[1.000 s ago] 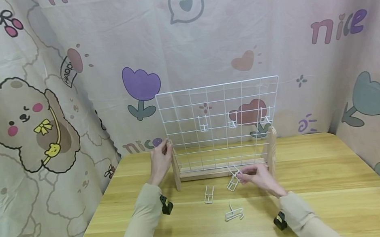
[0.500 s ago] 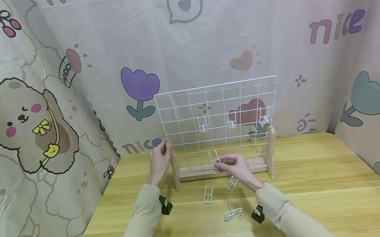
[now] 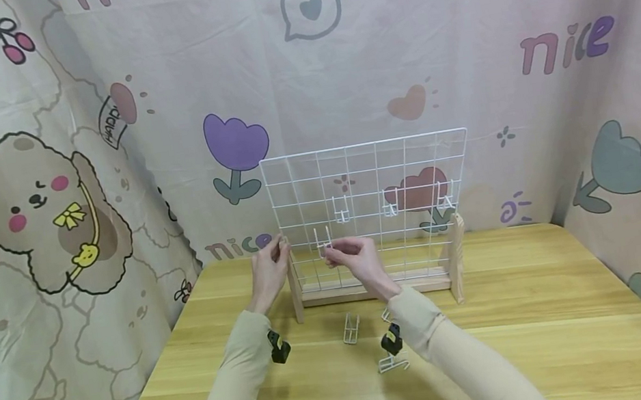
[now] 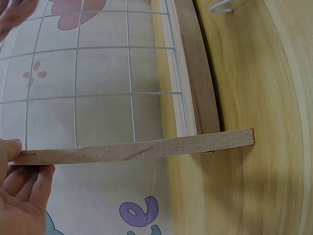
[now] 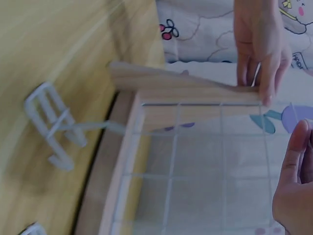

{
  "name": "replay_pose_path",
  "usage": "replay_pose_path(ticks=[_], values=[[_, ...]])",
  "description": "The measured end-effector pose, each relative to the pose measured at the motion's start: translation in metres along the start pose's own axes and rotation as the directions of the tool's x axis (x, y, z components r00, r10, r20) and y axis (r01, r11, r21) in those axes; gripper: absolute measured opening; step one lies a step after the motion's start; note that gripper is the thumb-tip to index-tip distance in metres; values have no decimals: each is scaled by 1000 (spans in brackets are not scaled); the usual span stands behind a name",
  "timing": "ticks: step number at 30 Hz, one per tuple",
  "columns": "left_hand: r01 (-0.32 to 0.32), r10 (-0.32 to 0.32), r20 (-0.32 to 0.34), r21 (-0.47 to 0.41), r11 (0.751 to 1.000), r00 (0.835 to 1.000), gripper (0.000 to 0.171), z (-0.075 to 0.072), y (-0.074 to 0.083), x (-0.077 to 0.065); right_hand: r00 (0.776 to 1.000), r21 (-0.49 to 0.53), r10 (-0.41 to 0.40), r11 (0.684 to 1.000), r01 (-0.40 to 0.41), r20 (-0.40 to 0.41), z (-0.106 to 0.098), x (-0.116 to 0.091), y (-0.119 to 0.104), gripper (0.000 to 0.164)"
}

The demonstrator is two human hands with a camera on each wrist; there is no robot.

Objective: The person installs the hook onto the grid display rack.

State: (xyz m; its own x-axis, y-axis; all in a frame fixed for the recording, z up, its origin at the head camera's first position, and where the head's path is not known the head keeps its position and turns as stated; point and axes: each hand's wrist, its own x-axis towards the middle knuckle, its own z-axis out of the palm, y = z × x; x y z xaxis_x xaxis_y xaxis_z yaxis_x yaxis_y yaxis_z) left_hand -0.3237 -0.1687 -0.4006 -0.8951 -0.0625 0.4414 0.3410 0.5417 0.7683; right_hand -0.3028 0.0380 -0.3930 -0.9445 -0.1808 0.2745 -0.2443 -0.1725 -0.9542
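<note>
My right hand (image 3: 360,259) pinches a white wire hook (image 3: 323,246) in front of the left part of a white wire grid panel (image 3: 374,143). The hook's two prongs point up. My left hand (image 3: 269,273) grips the top of the left wooden upright (image 3: 295,286), with thumb and fingers on either side of the wood (image 4: 137,149) in the left wrist view. Three hooks hang in a row on the grid: one left (image 3: 342,214), one middle (image 3: 391,207), one right (image 3: 446,200). The right wrist view crops out the held hook.
Loose wire hooks lie on the wooden table (image 3: 562,316) before the stand: one (image 3: 351,329) near the base, one (image 3: 392,363) closer to me, another (image 3: 385,315) mostly behind my right wrist. A printed curtain (image 3: 339,73) hangs behind.
My right hand has lifted a hook off the table and carried it up and left to the grid's left part. My left hand has stayed on the upright.
</note>
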Motion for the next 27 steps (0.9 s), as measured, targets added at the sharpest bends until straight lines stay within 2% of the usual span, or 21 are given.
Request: replay_pose_path(ticks=[4,7,15,24,27], values=[[-5,5,-6,9,1000,1000,44,0,0,1,1000,87,-4,996,4,-10,18,11,-8,26],[-18,18,-12,21,1000,1000,44,0,0,1,999,114,-26,993,29,-20,30,19,-11,26],[-29,30,-13,37,999,999,43,-1,1,-1,997,96,-60,993,63,-38,49,35,-20,26],[-57,58,-22,52,997,998,43,0,1,1,995,92,-51,994,59,-88,60,45,-22,26],[-48,49,-21,52,998,999,43,0,0,1,994,92,-42,994,51,-98,62,46,-22,26]])
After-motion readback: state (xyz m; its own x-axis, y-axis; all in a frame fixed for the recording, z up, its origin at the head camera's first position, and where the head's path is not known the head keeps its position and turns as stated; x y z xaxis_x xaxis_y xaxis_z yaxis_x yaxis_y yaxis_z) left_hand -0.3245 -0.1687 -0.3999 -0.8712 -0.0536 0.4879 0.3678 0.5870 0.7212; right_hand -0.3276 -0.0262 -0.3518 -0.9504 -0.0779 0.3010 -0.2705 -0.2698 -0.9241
